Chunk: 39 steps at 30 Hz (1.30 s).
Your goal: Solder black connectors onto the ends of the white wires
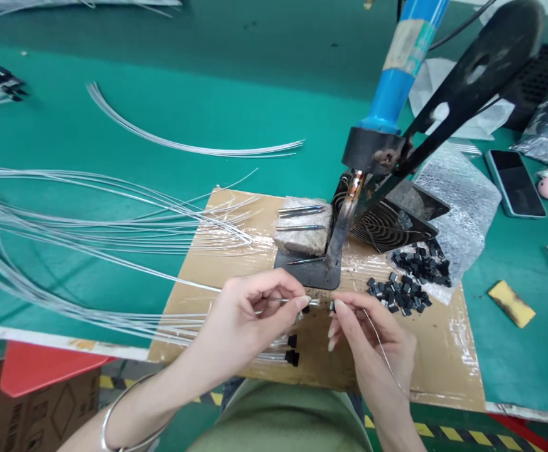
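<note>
My left hand (259,314) pinches a thin white cable, whose stripped-looking end (316,302) sticks out past the fingertips to the right. Facing it across a small gap, my right hand (372,333) grips a small black connector (333,306) between thumb and fingers. A thin silvery wire, which looks like solder (381,345), also runs through the right hand and curves down along its back. Above both hands, a blue-handled soldering iron (389,94) is clamped in a black stand, tip pointing down. Below the left hand lie cables ending in black connectors (292,358).
Loose black connectors (400,295) are heaped right of the stand's base (323,276) on cardboard (443,370). Spare tips rest on a block (302,235) beside a black fan (381,220). White cables (90,220) spread left. A phone (516,182) and yellow sponge (511,302) lie right.
</note>
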### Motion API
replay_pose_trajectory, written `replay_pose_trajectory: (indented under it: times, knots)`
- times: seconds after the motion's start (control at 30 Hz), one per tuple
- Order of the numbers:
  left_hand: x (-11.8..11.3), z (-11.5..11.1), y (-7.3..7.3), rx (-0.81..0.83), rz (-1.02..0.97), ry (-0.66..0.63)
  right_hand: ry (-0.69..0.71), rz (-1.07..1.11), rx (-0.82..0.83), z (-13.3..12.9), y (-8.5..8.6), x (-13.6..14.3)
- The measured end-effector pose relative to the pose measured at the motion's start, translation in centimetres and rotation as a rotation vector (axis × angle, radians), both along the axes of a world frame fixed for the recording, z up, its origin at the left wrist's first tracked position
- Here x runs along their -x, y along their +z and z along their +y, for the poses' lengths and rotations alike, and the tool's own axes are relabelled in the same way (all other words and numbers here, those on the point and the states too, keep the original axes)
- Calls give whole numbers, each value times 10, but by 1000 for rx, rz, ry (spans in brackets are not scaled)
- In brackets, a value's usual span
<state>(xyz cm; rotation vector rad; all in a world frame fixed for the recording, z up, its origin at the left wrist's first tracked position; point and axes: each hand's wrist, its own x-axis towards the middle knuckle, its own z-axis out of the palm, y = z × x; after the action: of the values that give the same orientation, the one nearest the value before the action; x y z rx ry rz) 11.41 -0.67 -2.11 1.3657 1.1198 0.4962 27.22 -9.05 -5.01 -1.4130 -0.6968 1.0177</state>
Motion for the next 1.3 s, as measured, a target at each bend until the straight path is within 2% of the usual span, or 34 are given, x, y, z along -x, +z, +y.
replay_pose_trajectory:
  times: [0.33, 0.6, 0.87, 1.13, 1.3]
  knots:
    - [-1, 2, 1, -82, 27, 14, 25, 46, -2, 6, -2, 2]
    - [-1, 0, 3, 22, 27, 14, 21, 66, 15, 9, 0, 5]
    - [-5, 2, 5, 122, -129, 10, 2, 88, 115, 10, 12, 9]
    - [-7, 1, 5, 100, -123, 41, 45, 90, -15, 10, -2, 7]
    - [-7, 0, 7, 90, -113, 43, 51, 133, -12, 9, -2, 6]
